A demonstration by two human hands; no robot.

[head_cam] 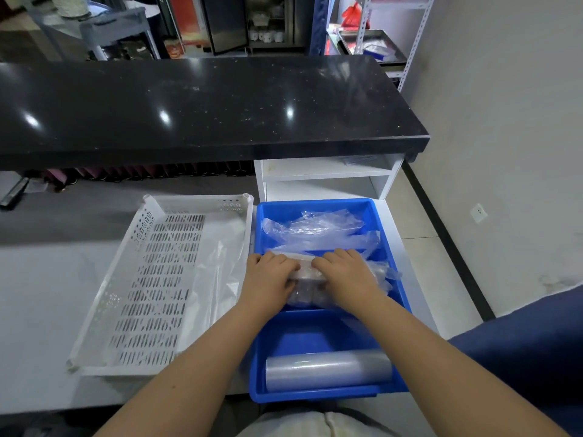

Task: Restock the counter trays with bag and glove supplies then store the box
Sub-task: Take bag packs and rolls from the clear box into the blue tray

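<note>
A blue tray (315, 206) with compartments sits on the counter in front of me. Its far compartment holds loose clear plastic gloves (318, 228). In the middle compartment lies a clear pack of plastic supplies (307, 288); my left hand (268, 279) and my right hand (344, 272) both grip its top edge, fingers curled over it. The near compartment holds a grey roll of plastic bags (328, 370). To the left stands a white perforated tray (151, 279) with a clear plastic bag (217, 279) lying along its right side.
A black stone countertop (205, 115) runs across above the work surface. White open shelves (328, 178) stand behind the blue tray. A wall and tiled floor lie to the right. Metal shelving (372, 42) stands at the far back.
</note>
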